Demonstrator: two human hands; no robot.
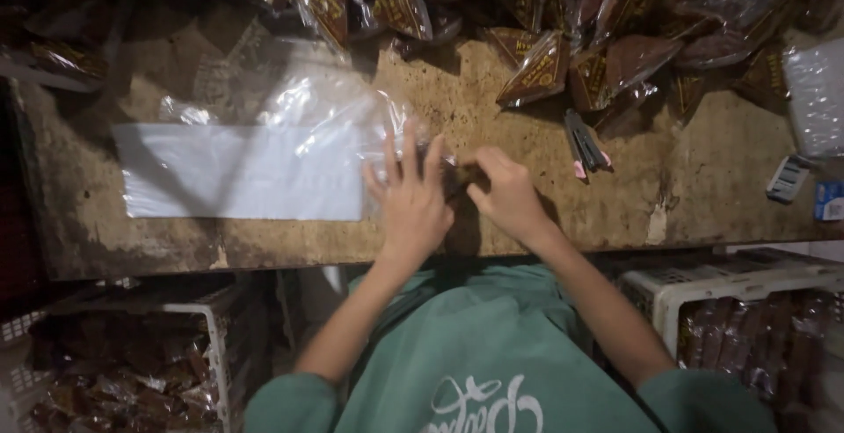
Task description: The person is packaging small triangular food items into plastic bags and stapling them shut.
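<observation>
My left hand (409,200) lies flat with fingers spread on the right end of a stack of clear plastic bags (290,112) on the worn wooden bench (703,187). My right hand (508,194) is curled just beside it, its fingertips pinched on a small dark piece (454,178) between the two hands. What the piece is stays unclear in the shadow. A white sheet (237,174) lies under the clear bags at the left.
A heap of brown triangular packets in clear wrap (563,55) covers the far side of the bench. A dark tool with pink tips (585,145) lies right of my hands. White crates with packed goods stand below at left (215,345) and right (668,288).
</observation>
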